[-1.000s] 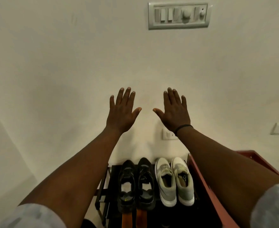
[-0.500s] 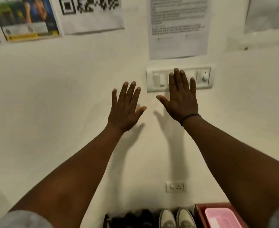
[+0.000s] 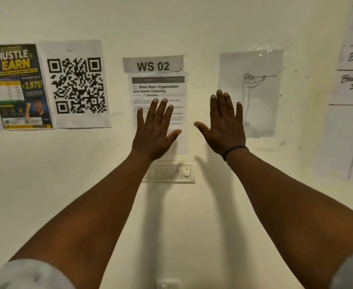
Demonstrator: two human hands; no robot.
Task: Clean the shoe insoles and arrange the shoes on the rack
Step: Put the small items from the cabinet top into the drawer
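Since a second ago the view has tilted up the wall (image 3: 46, 184), shoes and rack now out of sight, to the task sheet (image 3: 161, 88), before which left hand (image 3: 153, 133) and right hand (image 3: 226, 130) hover empty, fingers straight and spread.

Pale grey short sleeves (image 3: 28, 275) cover both upper arms at five and seven o'clock; a thin black band (image 3: 235, 150) circles the right wrist.

Cream wall (image 3: 192, 28) with taped papers, QR code sheet (image 3: 76, 84), poster (image 3: 18, 86), switch panel (image 3: 171, 173), low socket (image 3: 168, 284).
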